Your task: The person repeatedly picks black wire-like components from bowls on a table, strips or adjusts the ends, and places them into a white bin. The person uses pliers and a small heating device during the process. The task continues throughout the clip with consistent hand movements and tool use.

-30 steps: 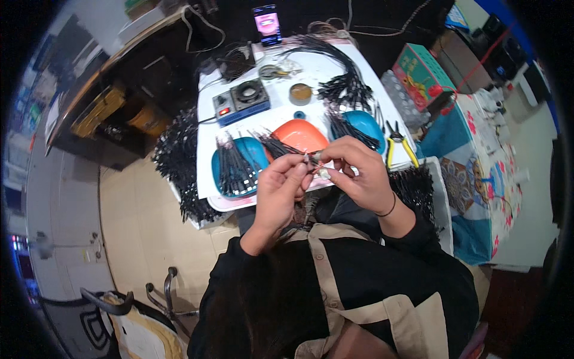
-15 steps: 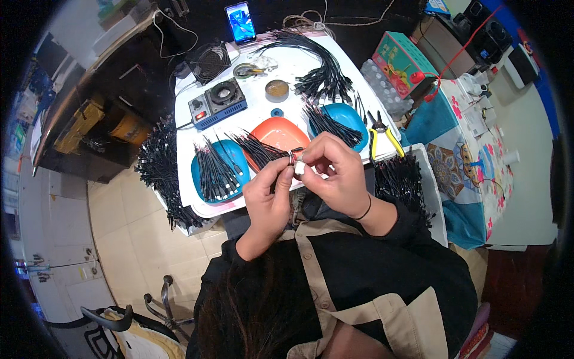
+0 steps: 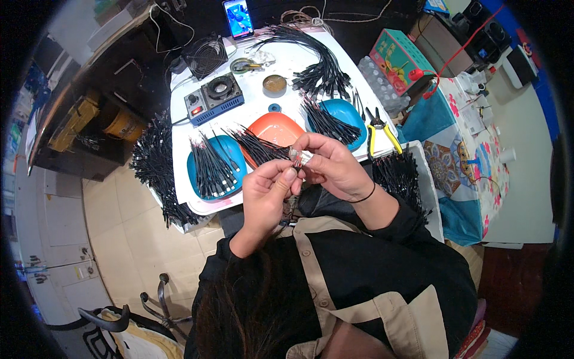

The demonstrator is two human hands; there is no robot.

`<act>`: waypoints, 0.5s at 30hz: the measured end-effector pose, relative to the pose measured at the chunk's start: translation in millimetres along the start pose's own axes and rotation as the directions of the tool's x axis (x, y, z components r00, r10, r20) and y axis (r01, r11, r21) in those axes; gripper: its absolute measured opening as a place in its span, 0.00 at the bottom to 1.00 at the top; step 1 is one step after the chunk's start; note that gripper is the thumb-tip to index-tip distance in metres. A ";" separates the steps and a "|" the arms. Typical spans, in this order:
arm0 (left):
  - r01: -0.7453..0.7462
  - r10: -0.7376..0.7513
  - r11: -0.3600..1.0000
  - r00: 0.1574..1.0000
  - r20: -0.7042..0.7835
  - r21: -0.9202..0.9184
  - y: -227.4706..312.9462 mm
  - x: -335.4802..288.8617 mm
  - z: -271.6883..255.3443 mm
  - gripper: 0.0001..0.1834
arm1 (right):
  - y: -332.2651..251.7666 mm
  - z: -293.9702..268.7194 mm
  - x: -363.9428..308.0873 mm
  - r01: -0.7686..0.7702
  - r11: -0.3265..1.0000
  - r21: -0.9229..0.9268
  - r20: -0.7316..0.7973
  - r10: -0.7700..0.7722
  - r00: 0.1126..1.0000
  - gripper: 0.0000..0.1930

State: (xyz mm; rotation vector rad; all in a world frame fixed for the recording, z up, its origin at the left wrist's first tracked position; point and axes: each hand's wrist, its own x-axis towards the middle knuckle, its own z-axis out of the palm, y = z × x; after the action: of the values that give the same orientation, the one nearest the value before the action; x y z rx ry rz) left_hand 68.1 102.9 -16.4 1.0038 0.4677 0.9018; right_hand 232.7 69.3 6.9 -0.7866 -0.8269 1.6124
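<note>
My left hand (image 3: pixel 266 194) is closed in a pinch on a thin black cable (image 3: pixel 298 170) in front of the orange tray. Fine bare-looking and reddish wire ends (image 3: pixel 296 158) stick up from the cable. Against them, my right hand (image 3: pixel 338 170) pinches a small whitish, slightly shiny piece (image 3: pixel 305 157); its exact kind is too small to tell. The fingertips of both hands nearly meet. Just beyond, black cables (image 3: pixel 254 146) lie across the orange tray (image 3: pixel 276 124). More cables fill the left blue tray (image 3: pixel 237 148) and the right blue tray (image 3: pixel 342 109).
Yellow-handled wire strippers (image 3: pixel 382 133) lie at the table's right edge. A small blue heater (image 3: pixel 215 99), a round tin (image 3: pixel 274 85), a fan (image 3: pixel 204 57) and a lit phone (image 3: pixel 238 19) stand farther back. Cable bundles (image 3: pixel 158 170) hang at the left; a bin (image 3: pixel 430 173) holds others at the right.
My right fingers have shifted their pinch, and the whitish piece now lies up beside the wire ends instead of hanging below. My left hand has turned slightly, still holding the cable.
</note>
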 end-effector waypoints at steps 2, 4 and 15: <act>0.041 -0.040 0.999 0.999 0.019 -0.014 1.4 -0.1 -1.8 0.09 | 2.0 -0.1 1.0 0.003 0.999 -0.035 -0.026 -0.004 1.000 0.06; 0.065 -0.064 0.997 0.998 0.021 -0.035 1.2 0.3 -3.1 0.09 | 7.4 -1.7 1.3 0.001 0.999 -0.044 -0.047 -0.004 0.999 0.06; 0.150 -0.145 0.986 0.988 0.059 -0.074 -7.2 8.9 -11.5 0.09 | 25.2 -22.1 12.8 -0.125 0.965 0.229 0.077 0.109 0.991 0.13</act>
State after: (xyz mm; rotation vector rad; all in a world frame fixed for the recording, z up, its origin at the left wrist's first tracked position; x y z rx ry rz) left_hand 68.1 114.5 -27.8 0.9071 0.4522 0.7534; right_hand 235.9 80.6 -27.1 -0.6279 -0.6298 1.8102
